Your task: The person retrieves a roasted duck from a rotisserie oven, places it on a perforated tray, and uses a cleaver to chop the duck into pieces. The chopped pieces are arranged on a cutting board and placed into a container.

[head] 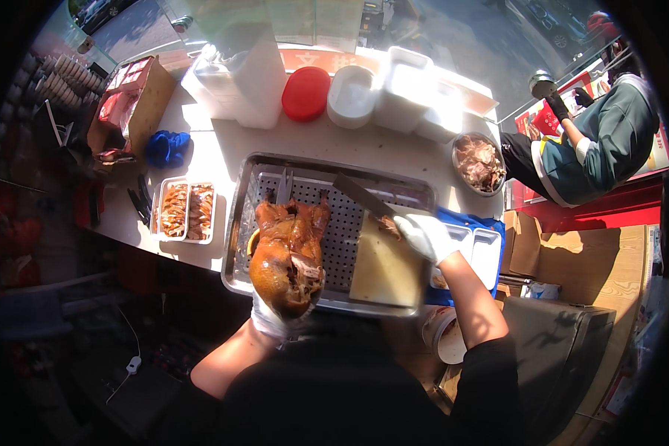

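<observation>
A glossy brown roast duck (287, 251) lies over the left part of a perforated steel tray (334, 306), its breast partly cut open. My left hand (270, 318), in a whitish glove, holds the duck's near end from below; its fingers are mostly hidden. In my gloved right hand (423, 237) is a knife, whose broad blade (362, 195) points up and left above a pale cutting board (387, 267). A scrap of meat (389, 224) shows by the blade near my fingers. Two pointed metal blades (284, 187) stick out beyond the duck's far end.
Sliced meat fills a white two-part container (213, 223) at left, near a blue cloth (168, 149). Beyond the tray stand a red lid (306, 93) and white tubs (351, 97). A bowl of meat scraps (479, 164) is at right, near another person (602, 139). Empty white trays (486, 253) lie nearby.
</observation>
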Tool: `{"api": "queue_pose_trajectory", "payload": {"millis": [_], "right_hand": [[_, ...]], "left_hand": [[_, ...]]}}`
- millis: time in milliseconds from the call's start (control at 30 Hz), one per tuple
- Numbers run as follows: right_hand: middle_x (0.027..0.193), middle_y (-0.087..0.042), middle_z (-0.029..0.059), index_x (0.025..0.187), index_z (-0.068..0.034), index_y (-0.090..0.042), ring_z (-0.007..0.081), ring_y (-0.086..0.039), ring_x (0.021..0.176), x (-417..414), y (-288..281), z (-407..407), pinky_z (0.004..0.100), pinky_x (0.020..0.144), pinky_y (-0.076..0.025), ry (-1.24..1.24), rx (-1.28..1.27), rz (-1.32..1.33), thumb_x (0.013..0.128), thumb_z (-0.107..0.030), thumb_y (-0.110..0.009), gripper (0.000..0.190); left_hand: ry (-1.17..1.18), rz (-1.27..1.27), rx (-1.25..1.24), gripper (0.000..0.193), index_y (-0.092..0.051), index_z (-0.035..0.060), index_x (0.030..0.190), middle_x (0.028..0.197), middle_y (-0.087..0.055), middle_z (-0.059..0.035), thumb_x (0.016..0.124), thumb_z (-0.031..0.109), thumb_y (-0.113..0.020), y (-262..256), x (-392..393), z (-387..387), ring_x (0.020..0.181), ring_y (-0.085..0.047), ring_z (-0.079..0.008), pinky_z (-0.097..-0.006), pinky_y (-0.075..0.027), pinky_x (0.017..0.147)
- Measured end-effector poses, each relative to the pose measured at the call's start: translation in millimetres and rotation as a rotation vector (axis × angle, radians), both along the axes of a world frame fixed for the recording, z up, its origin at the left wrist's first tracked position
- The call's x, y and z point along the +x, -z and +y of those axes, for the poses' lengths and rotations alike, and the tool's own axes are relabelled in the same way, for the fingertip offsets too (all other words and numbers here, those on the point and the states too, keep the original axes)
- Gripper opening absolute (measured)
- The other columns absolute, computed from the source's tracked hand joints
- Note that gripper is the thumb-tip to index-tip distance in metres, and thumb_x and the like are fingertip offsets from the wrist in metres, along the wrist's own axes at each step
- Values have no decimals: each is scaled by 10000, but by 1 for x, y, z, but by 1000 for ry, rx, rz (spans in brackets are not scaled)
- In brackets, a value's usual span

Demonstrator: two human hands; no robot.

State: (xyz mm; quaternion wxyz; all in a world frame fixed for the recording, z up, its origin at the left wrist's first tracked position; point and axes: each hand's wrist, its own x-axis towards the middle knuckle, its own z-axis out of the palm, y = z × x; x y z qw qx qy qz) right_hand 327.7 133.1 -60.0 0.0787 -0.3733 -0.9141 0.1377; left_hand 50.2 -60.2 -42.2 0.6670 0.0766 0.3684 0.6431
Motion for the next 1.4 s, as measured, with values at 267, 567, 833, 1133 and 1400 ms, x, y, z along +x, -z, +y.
{"api": "queue_pose_trajectory", "payload": {"millis": [267,567,833,1133,1400], "right_hand": [[668,-689,136,766,-68,-756,295,-679,631,-8,34,-5,422,686,-542,225,-18,-161,912,-645,-541,632],[714,-695,123,922,-62,-758,292,-660,624,-20,25,-11,422,690,-527,368,-136,-152,846,-741,-555,713],[837,-645,109,1196,-93,-614,289,-663,751,-28,-20,-43,396,660,-563,108,-188,-41,838,-133,-652,362],[651,-631,172,793,-99,-665,386,-642,622,-110,-68,-83,482,565,-495,211,-375,409,1036,-419,-503,434],[645,-623,162,753,-105,-616,381,-638,607,-117,-71,-88,471,545,-491,215,-295,398,1031,-406,-511,422]], "left_hand": [[112,79,-59,472,-379,34,1440,1380,-494,-82,1018,110,-576,-7,5,1,1218,-531,-186,-314,-478,1044],[-35,-419,45,472,-402,49,1440,1375,-514,-83,1016,143,-586,-16,14,9,1235,-535,-191,-332,-472,1066],[7,-341,195,456,-395,71,1470,1416,-502,-94,1052,192,-531,-8,8,10,1271,-531,-215,-358,-457,1103],[69,293,218,444,-451,56,1381,1268,-572,-85,1016,251,-611,-43,16,32,1133,-609,-191,-317,-552,959],[57,161,172,382,-508,65,1305,1200,-607,-78,1015,296,-602,-43,15,27,1054,-637,-167,-306,-566,912]]}}
